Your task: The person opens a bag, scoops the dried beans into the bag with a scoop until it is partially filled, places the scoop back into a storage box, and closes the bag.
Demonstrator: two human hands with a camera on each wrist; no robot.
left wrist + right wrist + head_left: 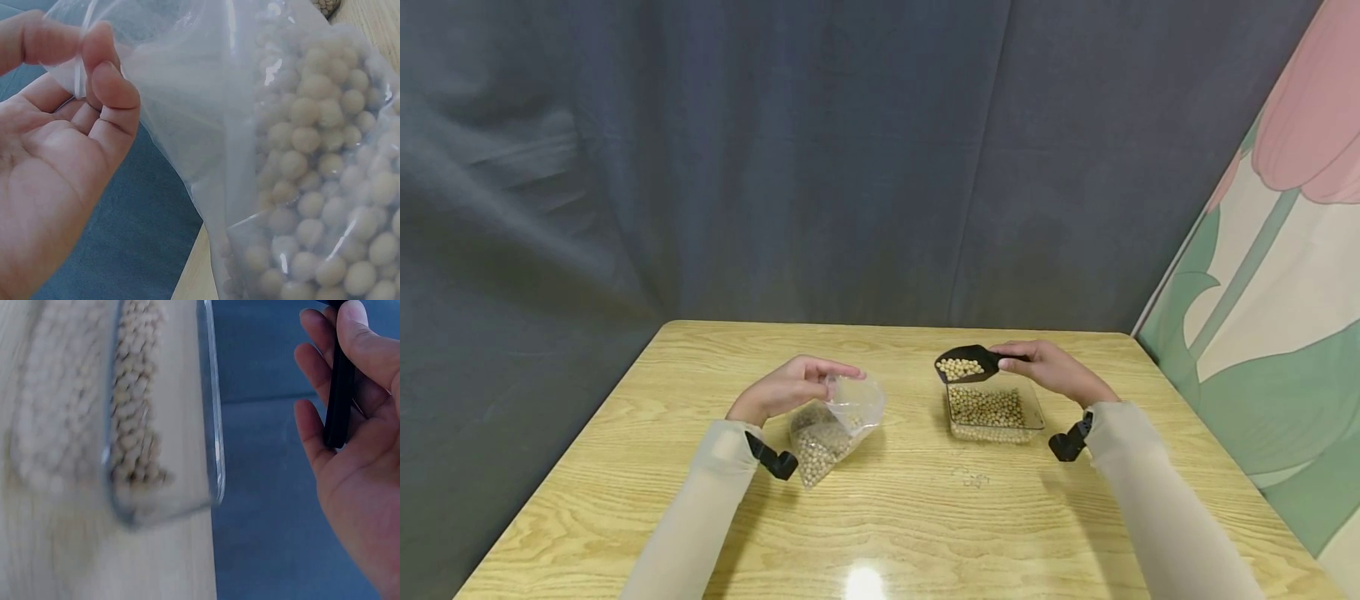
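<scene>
My left hand (790, 387) pinches the top edge of a clear plastic zip bag (829, 437), its mouth spread toward the right. Pale round beans (312, 144), probably soybeans, fill the lower part of the bag, which rests on the table. In my right hand (1048, 367) is the handle of a black scoop (977, 373), held between thumb and fingers. A small heap of beans (958, 368) lies in the scoop, which hangs over the far left rim of a clear rectangular container (1033, 417). More of the same beans (134, 394) cover the container's bottom.
Both things stand on a light wood-grain table (895, 533), the bag left of the container. A dark curtain (820, 167) hangs behind the far edge. To the right is a wall covering (1285, 333) with a flower print.
</scene>
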